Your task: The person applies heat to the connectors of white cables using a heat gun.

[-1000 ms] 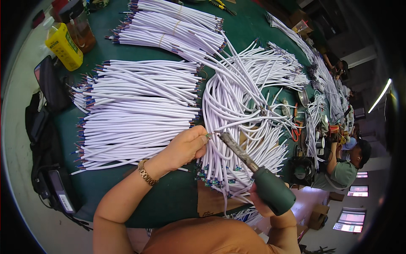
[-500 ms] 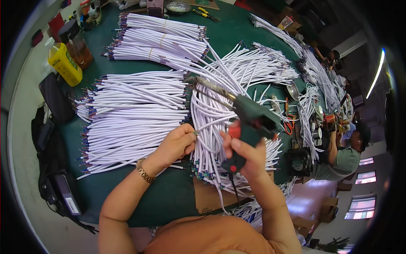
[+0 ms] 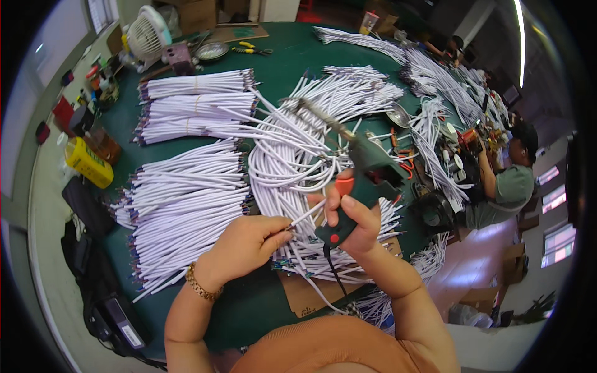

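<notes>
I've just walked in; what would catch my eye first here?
Probably the masses of white cables, spread in rows and a looping heap across the green table. Then the dark green gun-shaped tool in the person's right grip, right of centre, and the bright yellow bottle at far left.

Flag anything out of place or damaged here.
The middle heap of white cables lies looped and crossing, unlike the straighter rows at left. The barrel of the green tool in the right hand looks blotchy; dirt or damage, can't tell.
</notes>
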Demonstrator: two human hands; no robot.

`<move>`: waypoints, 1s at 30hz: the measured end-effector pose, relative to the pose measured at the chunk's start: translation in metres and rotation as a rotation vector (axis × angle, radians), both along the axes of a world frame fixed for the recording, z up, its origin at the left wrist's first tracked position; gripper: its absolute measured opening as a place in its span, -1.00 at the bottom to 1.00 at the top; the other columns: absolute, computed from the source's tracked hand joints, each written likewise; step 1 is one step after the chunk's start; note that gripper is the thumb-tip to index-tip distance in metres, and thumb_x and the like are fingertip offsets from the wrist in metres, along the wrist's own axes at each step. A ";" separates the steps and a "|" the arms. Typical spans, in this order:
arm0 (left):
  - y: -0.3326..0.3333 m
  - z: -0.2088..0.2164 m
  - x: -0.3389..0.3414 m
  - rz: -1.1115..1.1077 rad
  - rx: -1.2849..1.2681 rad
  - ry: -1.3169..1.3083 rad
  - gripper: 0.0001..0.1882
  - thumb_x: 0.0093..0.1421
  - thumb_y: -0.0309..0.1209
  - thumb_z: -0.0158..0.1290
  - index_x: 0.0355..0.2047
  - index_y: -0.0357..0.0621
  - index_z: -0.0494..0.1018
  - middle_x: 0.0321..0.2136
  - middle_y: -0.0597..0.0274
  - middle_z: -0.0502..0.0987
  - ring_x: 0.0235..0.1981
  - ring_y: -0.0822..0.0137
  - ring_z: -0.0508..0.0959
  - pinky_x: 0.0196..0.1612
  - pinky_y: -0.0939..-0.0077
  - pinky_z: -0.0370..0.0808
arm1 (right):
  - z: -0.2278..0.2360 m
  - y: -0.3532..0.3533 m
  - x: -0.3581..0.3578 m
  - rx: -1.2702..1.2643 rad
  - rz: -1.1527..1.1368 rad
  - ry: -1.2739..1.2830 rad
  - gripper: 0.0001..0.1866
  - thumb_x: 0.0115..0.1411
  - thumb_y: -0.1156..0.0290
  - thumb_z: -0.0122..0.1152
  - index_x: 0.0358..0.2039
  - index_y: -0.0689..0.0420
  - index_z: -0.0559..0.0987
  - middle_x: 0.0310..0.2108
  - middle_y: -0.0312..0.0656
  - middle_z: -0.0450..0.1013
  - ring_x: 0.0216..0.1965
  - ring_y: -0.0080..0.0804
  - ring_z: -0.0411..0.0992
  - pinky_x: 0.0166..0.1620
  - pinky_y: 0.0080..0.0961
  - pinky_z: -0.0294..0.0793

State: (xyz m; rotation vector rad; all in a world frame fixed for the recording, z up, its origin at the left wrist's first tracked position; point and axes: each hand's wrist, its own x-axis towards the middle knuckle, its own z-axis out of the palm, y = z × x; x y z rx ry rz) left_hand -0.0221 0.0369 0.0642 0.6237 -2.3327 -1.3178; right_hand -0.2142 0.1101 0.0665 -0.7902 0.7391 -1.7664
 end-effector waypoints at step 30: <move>-0.019 -0.024 0.026 0.185 -0.451 -0.672 -0.85 -0.01 -0.47 0.11 -0.47 -0.25 0.37 -0.53 0.00 0.43 -0.51 -0.01 0.44 -0.42 0.23 0.36 | -0.038 0.005 -0.191 0.066 -0.461 0.115 -0.80 0.10 0.51 0.12 -0.24 0.21 0.39 -0.48 -0.19 0.41 -0.58 -0.46 0.41 -0.49 -0.54 0.44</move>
